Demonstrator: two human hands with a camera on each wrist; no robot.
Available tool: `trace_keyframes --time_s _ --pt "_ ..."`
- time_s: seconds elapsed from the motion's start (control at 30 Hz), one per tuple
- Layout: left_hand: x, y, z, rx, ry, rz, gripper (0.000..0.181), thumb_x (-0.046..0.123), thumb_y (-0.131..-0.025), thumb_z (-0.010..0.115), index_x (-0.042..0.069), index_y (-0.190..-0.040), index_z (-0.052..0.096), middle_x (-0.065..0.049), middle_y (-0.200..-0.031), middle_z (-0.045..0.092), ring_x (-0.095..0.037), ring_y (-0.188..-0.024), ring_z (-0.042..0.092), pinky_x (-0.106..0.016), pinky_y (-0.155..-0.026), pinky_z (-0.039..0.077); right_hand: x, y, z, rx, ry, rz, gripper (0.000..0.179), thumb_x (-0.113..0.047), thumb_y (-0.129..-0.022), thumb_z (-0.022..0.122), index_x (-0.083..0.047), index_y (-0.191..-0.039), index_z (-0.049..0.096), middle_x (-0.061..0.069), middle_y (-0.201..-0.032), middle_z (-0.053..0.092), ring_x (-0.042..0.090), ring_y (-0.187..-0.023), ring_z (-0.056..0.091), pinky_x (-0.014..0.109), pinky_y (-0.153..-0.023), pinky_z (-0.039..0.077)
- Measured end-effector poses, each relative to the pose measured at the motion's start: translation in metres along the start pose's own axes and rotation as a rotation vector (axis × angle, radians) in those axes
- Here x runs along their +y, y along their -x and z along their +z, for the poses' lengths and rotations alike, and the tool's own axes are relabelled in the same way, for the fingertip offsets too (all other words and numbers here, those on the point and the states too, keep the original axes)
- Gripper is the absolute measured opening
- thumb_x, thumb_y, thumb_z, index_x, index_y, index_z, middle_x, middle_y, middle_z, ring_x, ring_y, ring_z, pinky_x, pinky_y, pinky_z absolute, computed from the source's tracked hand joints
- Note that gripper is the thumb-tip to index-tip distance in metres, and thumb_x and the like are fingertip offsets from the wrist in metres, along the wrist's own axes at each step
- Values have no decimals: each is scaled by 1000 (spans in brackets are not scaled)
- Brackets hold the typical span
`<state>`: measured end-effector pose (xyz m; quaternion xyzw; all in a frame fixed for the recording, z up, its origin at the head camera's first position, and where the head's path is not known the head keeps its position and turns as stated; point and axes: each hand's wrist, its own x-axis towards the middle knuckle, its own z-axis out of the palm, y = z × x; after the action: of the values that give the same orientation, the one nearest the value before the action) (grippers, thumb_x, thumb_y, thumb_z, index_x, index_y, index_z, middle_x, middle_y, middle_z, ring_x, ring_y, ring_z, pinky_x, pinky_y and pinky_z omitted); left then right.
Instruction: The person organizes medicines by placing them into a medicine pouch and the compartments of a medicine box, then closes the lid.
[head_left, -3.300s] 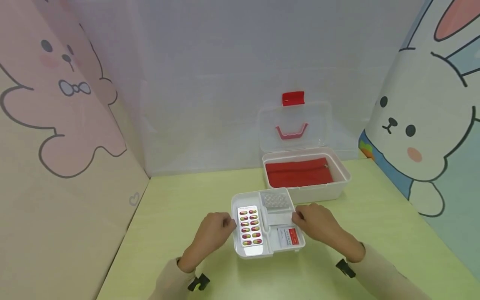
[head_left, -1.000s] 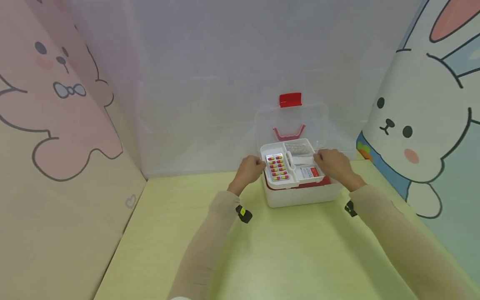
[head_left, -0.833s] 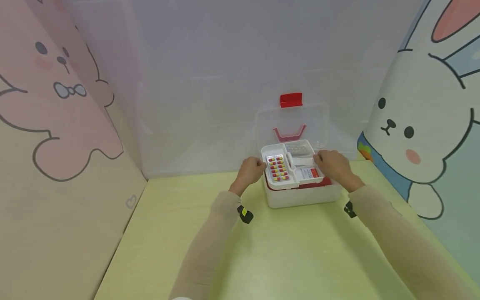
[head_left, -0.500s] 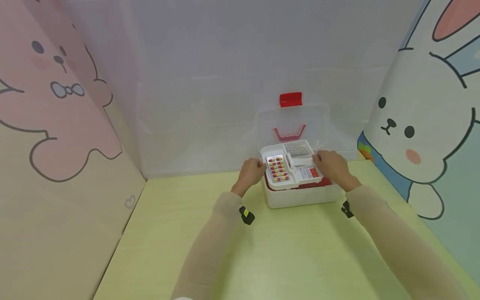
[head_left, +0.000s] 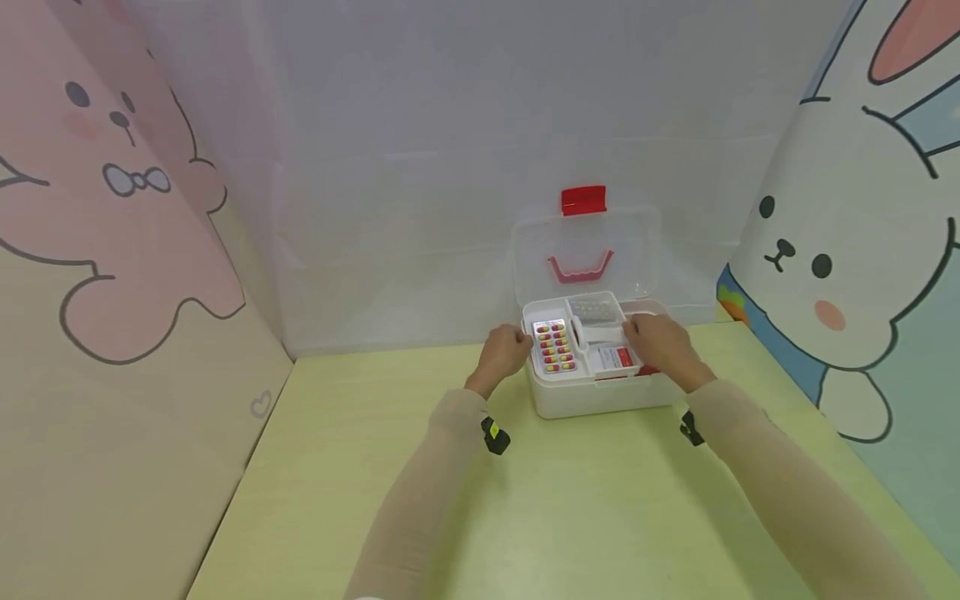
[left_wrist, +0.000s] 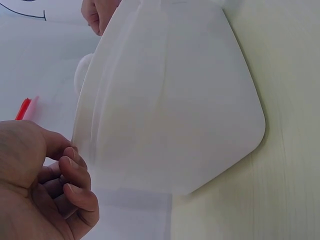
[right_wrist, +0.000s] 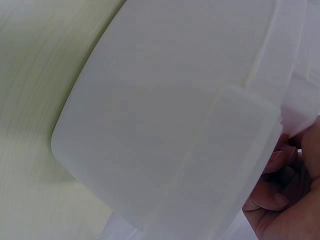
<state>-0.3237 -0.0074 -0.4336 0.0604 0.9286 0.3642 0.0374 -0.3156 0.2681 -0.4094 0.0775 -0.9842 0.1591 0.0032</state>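
The left hand (head_left: pixel 504 354) pinches the left edge of the white divided tray (head_left: pixel 579 343), fingers curled at its rim; in the left wrist view those curled fingers (left_wrist: pixel 75 185) sit tight against the side of the translucent medicine box (left_wrist: pixel 170 100). The tray sits in the mouth of that box (head_left: pixel 600 398), nearly level, at the far end of the green table (head_left: pixel 570 500).

In its left compartment lies a blister pack of red-and-yellow capsules (head_left: pixel 554 345); to the right a clear blister sheet (head_left: pixel 596 307) at the back and a small red-and-white carton (head_left: pixel 615 359) in front. The right hand (head_left: pixel 660 346) grips the tray's right edge, its fingertips (right_wrist: pixel 275 200) tucked under the box's rim.

To seat the tray well, I'd judge both sides should go down together — any tilt would slide the packs across their compartments. The fingers look liable to be caught between tray and box wall, so they should slip out only once the tray's lip rests on the rim. The open lid (head_left: pixel 587 250) with its red latch (head_left: pixel 583 200) stands upright behind — best left unbumped.
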Motion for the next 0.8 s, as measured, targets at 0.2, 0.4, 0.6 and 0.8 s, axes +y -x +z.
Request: trace_keyframes --time_s 0.2,0.4,0.6,0.8 --pt "-5 1 4 -14 -11 3 41 25 -98 52 16 -58 44 4 -55 44 -11 -51 41 -24 -45 32 3 1 7 -5 -19 -6 31 -26 -104 39 -6 -88 57 7 -70 51 21 -67 51 33 -62 41" --pt "-7 -1 6 -35 -1 -16 43 24 -98 52 15 -56 42 4 -53 41 -10 -49 38 -24 -44 29 5 -3 19 10 35 -16 32 -25 -103 39 -4 -90 59 8 -74 56 22 -70 52 38 -68 41" --pt "-7 0 6 -24 1 -22 41 27 -97 52 16 -59 45 4 -56 44 -11 -52 41 -24 -45 31 6 -4 21 61 57 -51 32 -24 -102 40 -3 -87 59 10 -73 57 24 -67 51 41 -65 41" --pt "-9 -2 7 -42 11 -39 43 28 -97 53 16 -57 43 4 -54 41 -11 -51 39 -25 -45 30 7 -3 21 74 73 -60 31 -24 -102 41 -3 -88 59 10 -72 58 24 -64 52 42 -62 42"
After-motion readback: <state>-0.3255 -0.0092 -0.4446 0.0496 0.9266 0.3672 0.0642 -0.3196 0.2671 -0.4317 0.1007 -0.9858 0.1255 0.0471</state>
